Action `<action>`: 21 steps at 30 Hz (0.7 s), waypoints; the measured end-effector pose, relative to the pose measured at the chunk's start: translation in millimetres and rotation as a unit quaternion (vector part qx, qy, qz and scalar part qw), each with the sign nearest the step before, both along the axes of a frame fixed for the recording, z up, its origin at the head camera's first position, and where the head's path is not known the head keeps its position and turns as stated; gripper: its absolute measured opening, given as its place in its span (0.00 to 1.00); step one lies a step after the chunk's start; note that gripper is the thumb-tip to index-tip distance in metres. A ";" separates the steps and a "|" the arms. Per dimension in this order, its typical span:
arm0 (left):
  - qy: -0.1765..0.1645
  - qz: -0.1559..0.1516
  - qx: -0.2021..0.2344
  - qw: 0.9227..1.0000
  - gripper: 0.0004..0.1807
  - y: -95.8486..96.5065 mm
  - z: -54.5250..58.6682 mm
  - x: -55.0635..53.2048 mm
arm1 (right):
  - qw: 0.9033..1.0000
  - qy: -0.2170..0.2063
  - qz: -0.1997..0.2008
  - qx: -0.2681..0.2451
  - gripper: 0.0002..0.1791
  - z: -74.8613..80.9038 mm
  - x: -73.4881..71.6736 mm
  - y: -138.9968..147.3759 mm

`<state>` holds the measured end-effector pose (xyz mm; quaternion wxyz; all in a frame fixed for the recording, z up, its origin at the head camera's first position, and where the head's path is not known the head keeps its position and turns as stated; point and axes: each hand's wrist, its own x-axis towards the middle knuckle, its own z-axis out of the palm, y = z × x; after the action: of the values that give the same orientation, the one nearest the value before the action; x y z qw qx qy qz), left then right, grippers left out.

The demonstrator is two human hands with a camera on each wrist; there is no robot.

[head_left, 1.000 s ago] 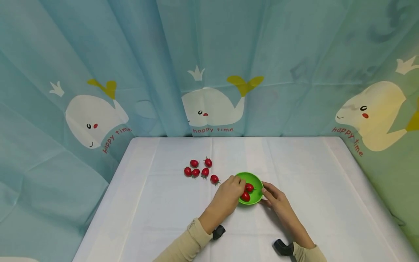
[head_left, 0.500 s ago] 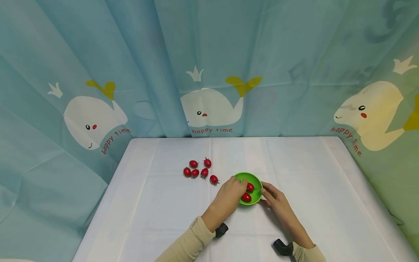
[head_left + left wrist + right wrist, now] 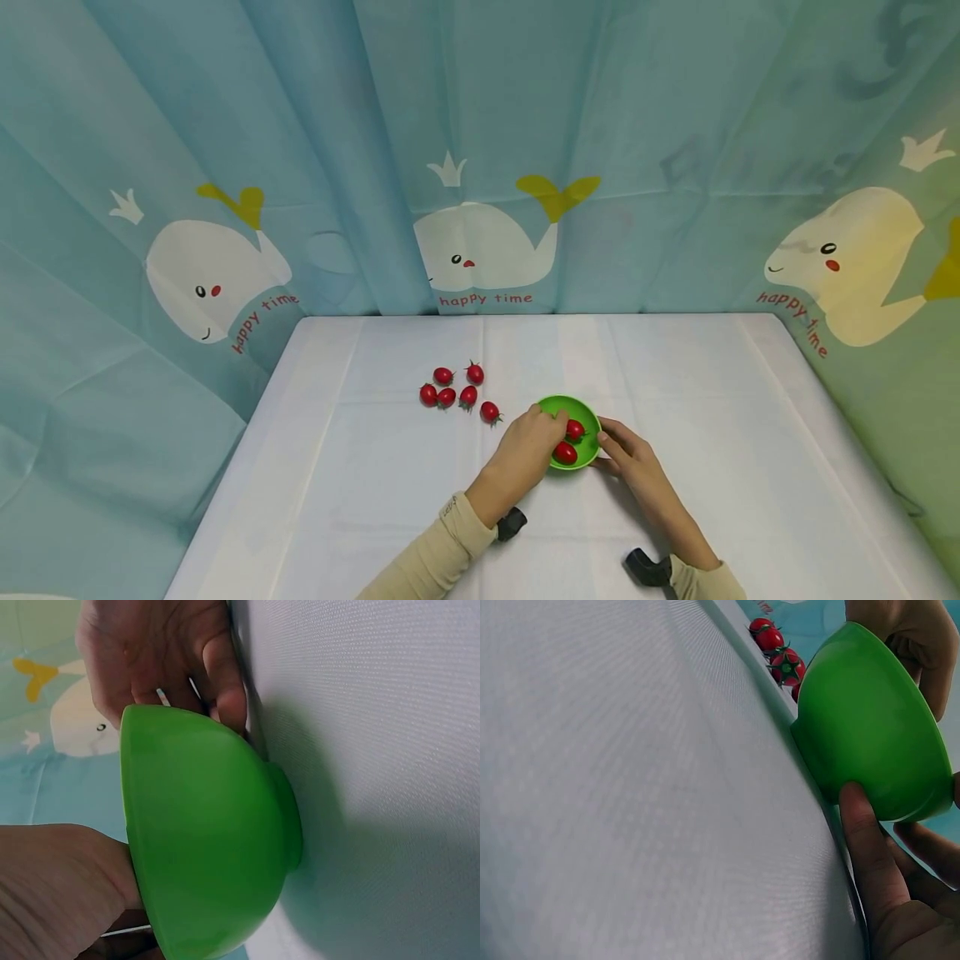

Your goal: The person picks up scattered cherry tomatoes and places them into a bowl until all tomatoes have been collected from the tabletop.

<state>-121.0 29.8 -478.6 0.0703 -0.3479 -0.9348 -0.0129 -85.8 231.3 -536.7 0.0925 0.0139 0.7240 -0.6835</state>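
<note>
A small green bowl point(image 3: 588, 454) stands on the white-covered table, and two red cherry tomatoes point(image 3: 566, 452) show inside it. Over the bowl's left rim reaches my left hand point(image 3: 527, 443), its fingers bent down inside, close by the tomatoes. The bowl wall hides those fingertips in the left wrist view, so I cannot tell whether they pinch a tomato. From the right side my right hand point(image 3: 636, 457) holds the bowl, thumb at the rim and other fingers low against the outside. The right wrist view shows one finger point(image 3: 866, 840) of it near the bowl's base.
Several more cherry tomatoes point(image 3: 446, 397) with green stems lie loose on the table point(image 3: 375, 492), left of the bowl and farther back. A blue curtain point(image 3: 495, 100) with printed whales hangs along the table's back edge and both sides.
My left hand has shifted slightly right inside the bowl, and the two tomatoes in it have moved a little to the right. My right hand keeps its hold.
</note>
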 end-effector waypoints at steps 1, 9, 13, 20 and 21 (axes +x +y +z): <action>-0.001 0.000 -0.002 1.000 0.23 0.3 0.3 -0.1 | 1.000 -0.001 -0.001 0.001 0.29 0.1 0.0 0.1; 0.001 -0.003 -0.004 1.000 0.22 0.4 0.1 0.1 | 1.000 -0.009 -0.004 0.008 0.30 0.6 0.2 0.4; -0.010 -0.002 0.009 1.000 0.23 -1.8 -0.9 0.5 | 1.000 -0.015 -0.002 0.007 0.30 1.4 0.3 -0.2; -0.020 -0.004 0.054 0.998 0.20 -6.9 -5.3 -4.2 | 1.000 -0.016 -0.005 0.010 0.30 2.1 -0.3 -0.8; -0.020 -0.007 0.064 0.998 0.18 -8.0 -5.4 -5.5 | 1.000 -0.015 -0.006 0.010 0.30 2.1 -0.3 -0.8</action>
<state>-126.5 21.8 -484.0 0.0732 -0.3486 -0.9310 -0.0801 -86.1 230.5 -534.6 0.0997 0.0295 0.7294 -0.6762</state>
